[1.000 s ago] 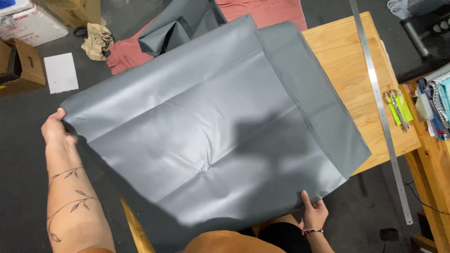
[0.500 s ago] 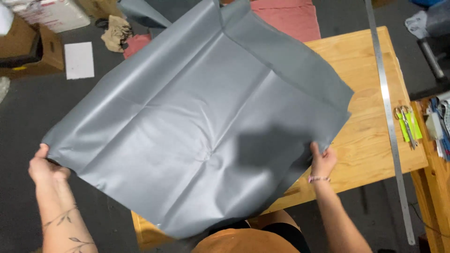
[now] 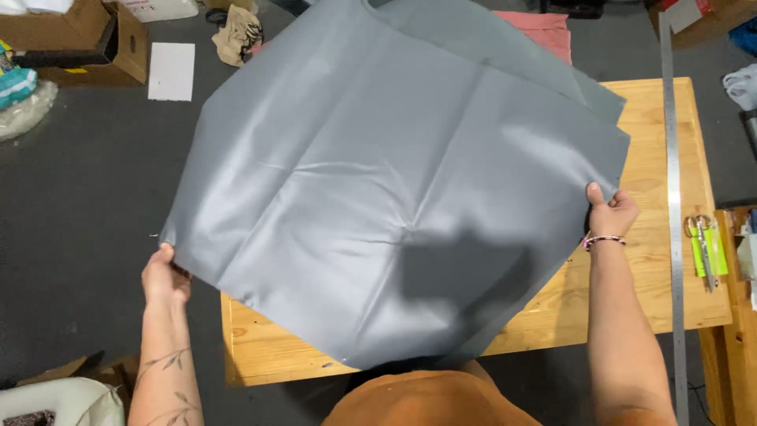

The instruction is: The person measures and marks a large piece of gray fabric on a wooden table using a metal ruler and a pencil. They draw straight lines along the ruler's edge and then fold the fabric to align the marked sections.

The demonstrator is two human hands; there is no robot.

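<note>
Under grey fabric sheet point(image 3: 378, 197), both hands' gripping fingers and most of table point(image 3: 662, 142).

Light is even and fairly bright, coming from overhead and slightly behind the camera. The grey sheet point(image 3: 394, 189) carries a soft sheen, brightest along its upper left half and near the right corner, where pale streaks follow the fold creases without burning out. 1 dark, blocky shadow falls on the sheet's lower middle, with soft edges. The wooden table point(image 3: 654, 142) is warmly lit and shows its grain clearly. The dark floor point(image 3: 71, 197) stays dim but readable. Focus is sharp across the centre; the corners look slightly softer, and the metal ruler point(image 3: 672, 197) bows faintly, hinting at wide-angle distortion. No motion blur shows.
</note>
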